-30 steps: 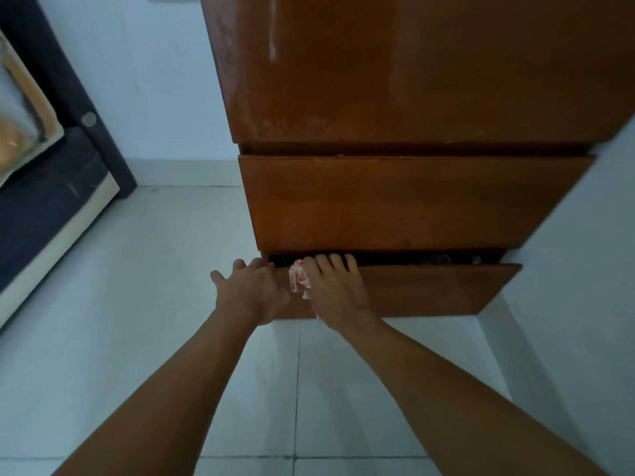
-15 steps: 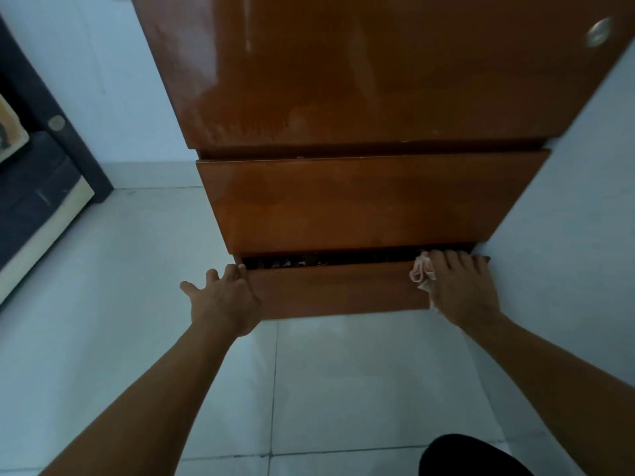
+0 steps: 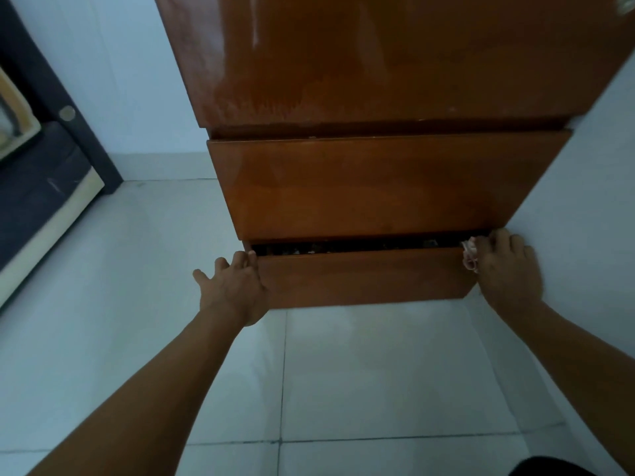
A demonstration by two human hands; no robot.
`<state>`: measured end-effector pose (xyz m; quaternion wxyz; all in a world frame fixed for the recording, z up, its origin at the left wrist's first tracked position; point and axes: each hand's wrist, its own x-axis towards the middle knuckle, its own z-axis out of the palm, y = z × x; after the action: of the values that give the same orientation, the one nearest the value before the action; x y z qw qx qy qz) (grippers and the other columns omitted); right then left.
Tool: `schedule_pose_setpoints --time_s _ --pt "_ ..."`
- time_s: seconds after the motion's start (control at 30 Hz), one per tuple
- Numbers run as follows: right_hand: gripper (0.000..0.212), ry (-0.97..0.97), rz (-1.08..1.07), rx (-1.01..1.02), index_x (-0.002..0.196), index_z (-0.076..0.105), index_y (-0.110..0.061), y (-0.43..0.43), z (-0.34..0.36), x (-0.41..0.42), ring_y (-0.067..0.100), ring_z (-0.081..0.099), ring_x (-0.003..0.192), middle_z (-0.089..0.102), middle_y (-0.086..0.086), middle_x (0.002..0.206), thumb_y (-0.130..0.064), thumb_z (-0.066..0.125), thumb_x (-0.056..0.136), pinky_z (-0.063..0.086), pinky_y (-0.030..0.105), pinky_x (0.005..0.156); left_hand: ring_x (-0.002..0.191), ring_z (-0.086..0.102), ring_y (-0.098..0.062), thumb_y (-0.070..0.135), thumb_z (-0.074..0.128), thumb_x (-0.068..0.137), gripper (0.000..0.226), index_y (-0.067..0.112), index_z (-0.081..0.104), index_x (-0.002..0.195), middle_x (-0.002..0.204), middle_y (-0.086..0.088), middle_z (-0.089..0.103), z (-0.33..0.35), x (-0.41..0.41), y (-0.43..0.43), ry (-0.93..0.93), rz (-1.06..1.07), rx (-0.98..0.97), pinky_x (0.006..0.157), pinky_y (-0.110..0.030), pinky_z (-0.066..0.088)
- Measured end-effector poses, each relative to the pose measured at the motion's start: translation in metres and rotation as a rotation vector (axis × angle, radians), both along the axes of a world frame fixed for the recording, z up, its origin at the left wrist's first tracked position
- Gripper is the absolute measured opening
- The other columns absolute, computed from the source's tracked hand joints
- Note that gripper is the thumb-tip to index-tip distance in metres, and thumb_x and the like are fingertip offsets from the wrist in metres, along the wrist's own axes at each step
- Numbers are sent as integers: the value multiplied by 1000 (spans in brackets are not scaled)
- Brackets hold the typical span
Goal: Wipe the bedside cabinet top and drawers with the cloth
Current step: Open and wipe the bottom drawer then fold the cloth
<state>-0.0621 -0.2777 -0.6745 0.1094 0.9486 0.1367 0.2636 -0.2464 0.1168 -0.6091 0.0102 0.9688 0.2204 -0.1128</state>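
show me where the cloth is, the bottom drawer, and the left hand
cloth (image 3: 469, 255), head view, on the bunched part showing beside the right hand.
bottom drawer (image 3: 364, 278), head view, middle of its front.
left hand (image 3: 233, 290), head view, back of the hand.

A pale tiled floor (image 3: 360, 372) with dark grout lines carries the brown wooden bedside cabinet (image 3: 378, 183), which stands against the wall. At the left, a dark bed base (image 3: 41, 201) with a cream edge also rests on the tiles, as far as the dim view shows.

I see the right hand (image 3: 508, 269) with the cloth (image 3: 470, 256) now at the lower drawer's (image 3: 364, 280) right end, moved from its left.
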Motion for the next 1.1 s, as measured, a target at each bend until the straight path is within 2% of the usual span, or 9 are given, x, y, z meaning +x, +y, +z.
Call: schedule_pose_setpoints --time_s 0.1,0.17,0.37,0.47,0.6,0.7,0.83,0.97,1.1 --pt "26 110 -9 208 94 63 5 24 22 -8 46 54 88 56 30 93 -8 74 74 45 52 77 145 30 -33 48 37 99 71 19 15 161 162 -4 29 1 -4 -2 -14 -9 -7 114 -70 21" --pt "49 148 72 352 109 62 -6 60 34 -27 44 54 93 58 23 102 -1 81 64 47 52 80 145 31 -34 49 38 99 73 18 15 161 161 -5 30 2 -6 -3 -26 -13 -18 114 -69 22" --pt "38 137 625 394 116 70 -12 194 17 -74 33 62 109 68 8 120 -18 44 90 51 42 89 143 35 -32 57 30 98 74 20 14 161 162 -2 30 -9 -8 -5 -47 -14 65 113 -72 18" --pt "38 124 564 362 119 69 -11 193 -8 -74 33 63 107 69 9 115 -19 41 96 50 48 95 142 37 -32 53 29 99 70 20 16 159 160 -2 33 -13 -9 -10 -85 -5 83 113 -74 16" --pt "30 47 500 341 123 68 -12 128 -19 -48 34 61 111 68 11 121 -14 60 95 47 47 100 142 36 -33 49 29 99 69 18 16 160 160 -3 31 -12 -9 -11 -77 4 71 113 -74 15" --pt "47 138 354 386 127 67 -9 60 -15 -25 39 61 112 66 16 125 3 72 82 50 46 97 142 35 -33 47 33 100 69 18 16 159 160 -3 31 -10 -9 -9 -81 0 40 113 -73 17" --pt "28 221 171 533 109 74 -14 2 7 -14 38 66 100 70 14 111 -4 77 83 54 40 87 145 31 -34 44 36 99 69 19 15 160 163 -3 28 -9 -12 -4 -108 -8 -15 114 -71 20" --pt "40 112 -12 909 112 75 -3 36 9 -17 44 67 105 72 24 112 -32 62 88 50 43 97 146 30 -36 46 36 99 69 18 17 159 162 -5 29 -12 -14 -3 -146 -19 -38 114 -69 22" --pt "36 -53 309 888 128 68 -5 147 -12 -69 21 60 123 64 8 132 -25 47 107 45 31 108 145 30 -37 44 36 98 69 17 17 160 162 -6 29 -22 -16 -3 -202 -9 -47 114 -66 24"
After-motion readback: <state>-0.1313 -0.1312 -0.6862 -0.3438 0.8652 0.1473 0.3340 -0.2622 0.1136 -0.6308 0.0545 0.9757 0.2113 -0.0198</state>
